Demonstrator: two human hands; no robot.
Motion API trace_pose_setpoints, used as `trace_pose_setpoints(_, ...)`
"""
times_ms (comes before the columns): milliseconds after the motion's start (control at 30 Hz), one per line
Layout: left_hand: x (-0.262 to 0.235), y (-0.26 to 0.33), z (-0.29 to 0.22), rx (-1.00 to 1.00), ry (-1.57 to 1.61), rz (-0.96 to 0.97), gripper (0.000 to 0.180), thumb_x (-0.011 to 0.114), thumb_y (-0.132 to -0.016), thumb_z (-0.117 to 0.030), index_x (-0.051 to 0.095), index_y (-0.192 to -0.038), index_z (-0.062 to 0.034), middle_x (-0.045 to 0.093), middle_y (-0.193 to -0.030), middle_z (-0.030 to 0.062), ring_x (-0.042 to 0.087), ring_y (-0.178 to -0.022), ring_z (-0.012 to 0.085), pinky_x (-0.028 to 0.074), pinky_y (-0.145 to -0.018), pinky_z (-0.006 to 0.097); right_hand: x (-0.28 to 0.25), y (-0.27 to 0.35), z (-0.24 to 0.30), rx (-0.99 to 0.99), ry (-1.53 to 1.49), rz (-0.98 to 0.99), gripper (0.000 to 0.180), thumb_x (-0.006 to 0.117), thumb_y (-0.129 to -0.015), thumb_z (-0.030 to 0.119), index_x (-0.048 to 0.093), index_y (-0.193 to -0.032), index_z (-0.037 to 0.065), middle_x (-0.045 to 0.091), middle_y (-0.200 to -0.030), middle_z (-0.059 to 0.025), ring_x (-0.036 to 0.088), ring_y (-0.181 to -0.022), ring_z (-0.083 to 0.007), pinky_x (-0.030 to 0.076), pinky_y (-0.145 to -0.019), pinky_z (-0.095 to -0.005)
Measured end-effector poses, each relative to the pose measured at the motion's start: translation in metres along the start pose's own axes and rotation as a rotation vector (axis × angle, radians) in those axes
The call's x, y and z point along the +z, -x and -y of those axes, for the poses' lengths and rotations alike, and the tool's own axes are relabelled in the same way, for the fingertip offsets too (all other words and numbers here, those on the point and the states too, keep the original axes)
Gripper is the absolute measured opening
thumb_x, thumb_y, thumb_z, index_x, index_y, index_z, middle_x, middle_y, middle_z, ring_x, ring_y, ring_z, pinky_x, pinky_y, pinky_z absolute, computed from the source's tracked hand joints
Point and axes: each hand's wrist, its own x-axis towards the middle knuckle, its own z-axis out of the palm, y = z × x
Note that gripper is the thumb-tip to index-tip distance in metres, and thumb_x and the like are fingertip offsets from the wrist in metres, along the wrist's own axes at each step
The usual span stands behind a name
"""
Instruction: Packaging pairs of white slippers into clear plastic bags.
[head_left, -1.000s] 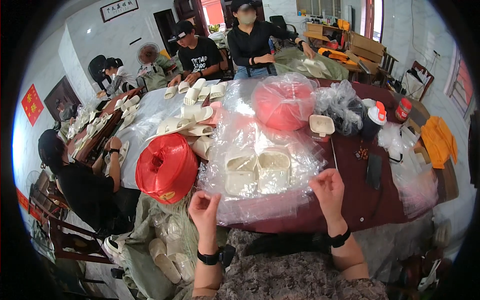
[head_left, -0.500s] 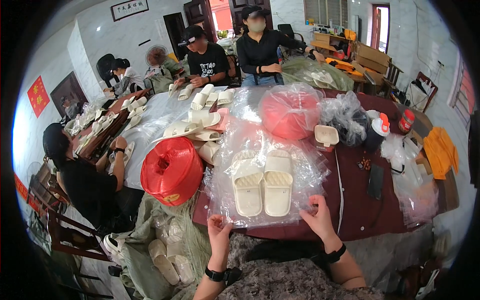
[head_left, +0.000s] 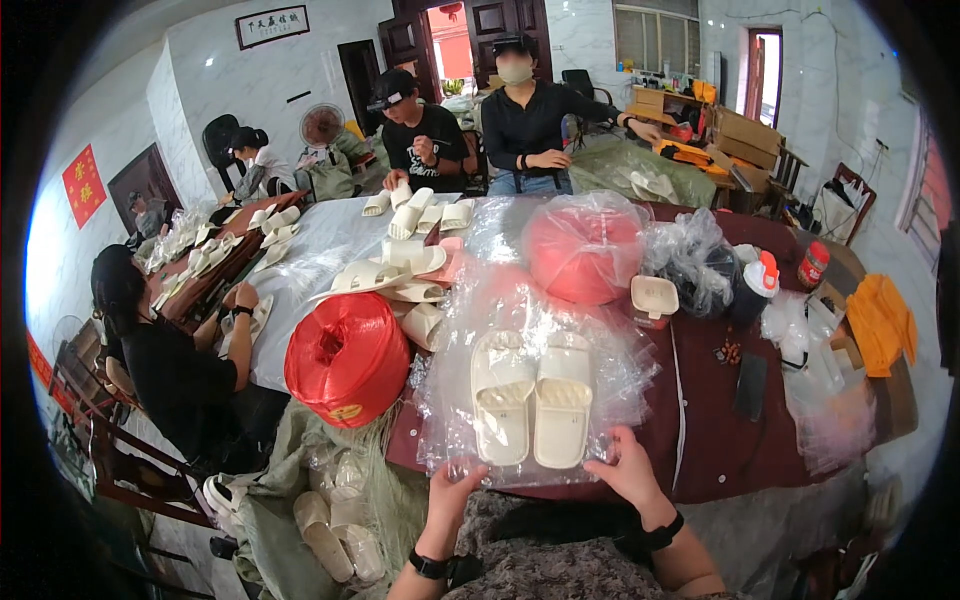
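a seated person in black (head_left: 175, 365) works at the far left of the long table (head_left: 720, 450), beside a row of pale slippers (head_left: 270, 222). next along, a big red spool of plastic twine (head_left: 347, 357) stands on the table's near left corner, just beside the work in hand.

the left hand (head_left: 452, 493) grips the near left corner of a clear plastic bag (head_left: 530, 390), fingers closed on the film, as far as the crumpled plastic lets one see. inside the bag lie a pair of cream slippers (head_left: 533, 398), side by side and touching, soles up. their long axis runs straight away from the person, heels toward the hands, so the pair sits just beyond the fingers and between the two hands, about equally near to each.

the right hand (head_left: 625, 468) pinches the bag's near right corner, fingers together on the plastic.

further right, behind the bag, a second red spool wrapped in clear film (head_left: 585, 250), a small cream box (head_left: 653, 297), and a dark phone (head_left: 750, 385) lie on the dark red tabletop. an orange cloth (head_left: 880, 322) sits at the far right edge.
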Motion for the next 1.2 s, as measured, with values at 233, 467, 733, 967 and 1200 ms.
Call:
trace_pose_setpoints(233,0.001,0.035,-0.016,-0.279,0.264,0.221,0.028,0.066,-0.091,-0.008,0.059,-0.118,-0.0019,0.068,-0.100,0.0035,0.066,-0.088,0.0131,0.050,-0.072,0.026,-0.012,0.023,0.028,-0.042,0.016,0.119,0.046,0.078,-0.076,0.020,0.060,-0.115,0.006,0.068,-0.088,-0.0152,0.068,-0.079,-0.0289,0.052,-0.071,-0.0372)
trace_pose_setpoints(467,0.018,0.036,-0.018,-0.285,0.424,0.489,0.044,0.054,-0.097,-0.016,0.046,-0.137,-0.0006,0.061,-0.125,0.0113,0.060,-0.115,0.0226,0.050,-0.095,0.039,0.007,0.034,0.063,-0.247,0.022,0.313,0.037,0.072,-0.083,0.019,0.056,-0.112,0.004,0.062,-0.097,-0.0159,0.064,-0.077,-0.0320,0.051,-0.068,-0.0399)
trace_pose_setpoints(733,0.026,0.039,-0.013,-0.326,0.335,0.427,0.055,0.062,-0.097,-0.017,0.039,-0.144,-0.0015,0.056,-0.134,0.0128,0.058,-0.121,0.0233,0.052,-0.094,0.041,0.017,0.037,0.068,-0.509,-0.029,0.591,0.044,0.072,-0.088,0.028,0.054,-0.117,0.001,0.057,-0.097,-0.0150,0.060,-0.081,-0.0259,0.050,-0.071,-0.0373)
trace_pose_setpoints(967,0.012,0.032,0.007,-0.316,0.299,0.291,0.045,0.067,-0.091,-0.005,0.051,-0.133,-0.0028,0.065,-0.118,0.0065,0.066,-0.097,0.0147,0.054,-0.072,0.026,-0.027,0.007,0.108,-0.439,0.131,0.126,0.019,0.072,-0.087,0.021,0.071,-0.088,0.002,0.066,-0.074,-0.0135,0.066,-0.067,-0.0263,0.049,-0.061,-0.0334)
trace_pose_setpoints(1200,-0.020,0.054,-0.018,-0.224,0.274,0.275,0.057,0.071,-0.084,0.000,0.050,-0.136,0.0009,0.063,-0.125,0.0080,0.062,-0.111,0.0188,0.051,-0.091,0.032,-0.004,-0.071,0.059,-0.305,-0.148,0.022,0.032,0.055,-0.100,0.021,0.062,-0.124,0.001,0.067,-0.117,-0.0177,0.065,-0.110,-0.0277,0.049,-0.093,-0.0351)
